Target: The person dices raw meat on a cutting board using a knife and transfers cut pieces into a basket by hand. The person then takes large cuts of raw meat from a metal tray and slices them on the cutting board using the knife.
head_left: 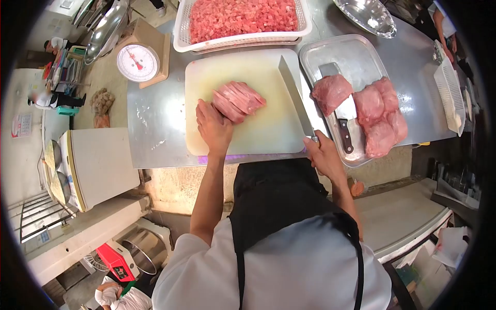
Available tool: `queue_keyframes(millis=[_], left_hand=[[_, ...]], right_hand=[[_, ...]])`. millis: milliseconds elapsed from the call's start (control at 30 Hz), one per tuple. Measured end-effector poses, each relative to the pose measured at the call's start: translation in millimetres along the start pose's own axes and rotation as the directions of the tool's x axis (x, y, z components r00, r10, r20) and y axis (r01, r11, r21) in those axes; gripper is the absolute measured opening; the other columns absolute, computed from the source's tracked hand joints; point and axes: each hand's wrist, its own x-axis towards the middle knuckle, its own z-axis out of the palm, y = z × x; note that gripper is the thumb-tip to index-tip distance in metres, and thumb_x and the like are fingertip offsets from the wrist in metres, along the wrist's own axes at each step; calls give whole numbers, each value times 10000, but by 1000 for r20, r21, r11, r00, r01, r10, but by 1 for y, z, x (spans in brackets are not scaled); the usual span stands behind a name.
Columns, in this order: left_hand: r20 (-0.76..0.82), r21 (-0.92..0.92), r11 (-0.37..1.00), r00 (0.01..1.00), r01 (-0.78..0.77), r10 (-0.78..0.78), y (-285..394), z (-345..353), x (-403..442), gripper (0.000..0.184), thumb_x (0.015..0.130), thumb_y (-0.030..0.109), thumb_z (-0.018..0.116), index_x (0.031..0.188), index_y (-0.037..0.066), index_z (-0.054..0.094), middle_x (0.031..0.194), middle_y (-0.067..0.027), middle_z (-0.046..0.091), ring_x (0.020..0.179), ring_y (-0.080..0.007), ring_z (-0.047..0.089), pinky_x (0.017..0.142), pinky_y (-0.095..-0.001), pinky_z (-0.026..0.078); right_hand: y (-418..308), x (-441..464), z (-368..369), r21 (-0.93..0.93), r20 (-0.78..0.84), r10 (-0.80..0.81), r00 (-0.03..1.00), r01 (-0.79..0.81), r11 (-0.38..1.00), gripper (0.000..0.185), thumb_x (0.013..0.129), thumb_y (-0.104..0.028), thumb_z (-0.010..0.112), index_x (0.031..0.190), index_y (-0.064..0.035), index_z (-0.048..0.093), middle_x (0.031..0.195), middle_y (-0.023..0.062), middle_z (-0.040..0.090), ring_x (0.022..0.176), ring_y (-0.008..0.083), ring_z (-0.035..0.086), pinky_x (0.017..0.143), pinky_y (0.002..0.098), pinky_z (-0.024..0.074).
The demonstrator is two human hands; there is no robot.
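A sliced piece of raw meat (240,101) lies on the white cutting board (248,137), its slices leaning against each other. My left hand (213,126) rests at the near left side of that meat, fingers touching it and partly stretched out. In my right hand (325,154) is the handle of a large knife (295,98), fingers wrapped round it. The blade points away from me along the board's right side, apart from the meat. To the right, a metal tray (343,46) bears larger raw meat pieces (380,116) and a second knife with a dark handle (345,136).
A white basket (178,31) of diced meat stands behind the board. A dial scale (138,63) is at the back left and a foil-like metal bowl (367,18) at the back right. A white plastic basket (448,95) sits at the table's right end. Other people are in the background.
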Motion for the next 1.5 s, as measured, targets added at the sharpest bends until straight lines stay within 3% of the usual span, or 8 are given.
queue_keyframes(millis=[200,433,733,833,900,1133,1233,1500], left_hand=[[-35,-9,979,979,-202,202,-45,-5,51,843,775,27,683,1556,-13,369,1245,-275,621,1185,-473,576,1008,-540,481],[37,-13,942,941,-335,336,-83,20,169,813,808,96,691,1563,30,398,1228,-263,629,1138,-474,621,934,-546,530],[-106,104,863,857,-494,504,-44,-17,144,745,909,187,701,1558,-29,406,1533,-295,480,1445,-463,432,1140,-522,422],[125,-490,844,940,-220,318,-19,-29,97,677,966,215,673,1527,-74,428,1577,-310,424,1472,-467,389,1172,-520,382],[167,-182,938,931,-294,324,-39,8,62,694,993,271,668,1523,-93,408,1539,-324,452,1428,-472,439,1171,-508,382],[284,-378,923,941,-68,185,5,-11,24,768,1033,345,647,1548,-127,327,1574,-367,377,1475,-474,385,1221,-495,315],[146,-218,962,970,-161,195,-1,8,10,764,1009,267,645,1553,-130,284,1573,-379,322,1457,-519,346,1214,-511,312],[81,-175,984,997,4,11,30,24,6,813,859,115,661,1543,-112,284,1555,-362,358,1437,-528,353,1203,-582,296]], right_hand=[[-2,-9,20,-4,-116,26,993,-27,1000,540,1023,-374,657,1299,86,598,657,150,636,505,211,606,542,379,485],[-3,-23,40,-67,-206,22,978,-37,997,481,1027,-347,647,1300,47,613,786,251,688,761,387,717,726,448,533],[-9,-37,55,-105,-284,14,959,-45,993,471,1024,-342,638,1319,24,603,840,285,695,826,440,709,777,484,532],[-4,-33,53,-113,-287,-39,957,6,994,465,1021,-340,641,1304,27,607,820,279,686,806,445,701,757,486,525],[-13,-29,47,-120,-249,-30,968,0,993,469,1018,-342,643,1292,37,608,803,271,683,798,445,700,746,486,522],[-9,-10,28,-162,-102,-96,990,78,984,493,1019,-359,640,1276,60,610,752,243,670,759,418,695,726,478,514],[-5,-4,24,-183,-73,-143,987,128,975,498,1015,-368,644,1278,55,613,750,236,667,748,410,689,721,472,514],[6,9,8,-124,4,-217,976,216,969,511,1011,-388,651,1267,53,619,789,235,681,757,395,694,713,461,517]])
